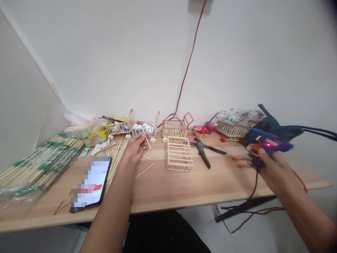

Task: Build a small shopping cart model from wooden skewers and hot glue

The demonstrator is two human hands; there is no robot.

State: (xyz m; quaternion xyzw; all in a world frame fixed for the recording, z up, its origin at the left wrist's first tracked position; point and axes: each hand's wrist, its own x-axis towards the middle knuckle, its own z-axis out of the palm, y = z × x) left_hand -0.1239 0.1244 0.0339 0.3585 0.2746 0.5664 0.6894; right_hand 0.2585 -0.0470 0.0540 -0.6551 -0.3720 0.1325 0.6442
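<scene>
Wooden stick (147,142), where is it?

It is pinched in the left hand (136,146), left of the stick frame (180,157).

And the right hand (273,170)?

It holds a blue tool (276,143), right of the black pliers (202,153).

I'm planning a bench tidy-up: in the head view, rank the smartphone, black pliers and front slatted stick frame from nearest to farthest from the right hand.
From the right hand:
1. Black pliers, to its left.
2. Slatted stick frame, just left of the pliers.
3. Smartphone, beyond the left forearm.
</scene>
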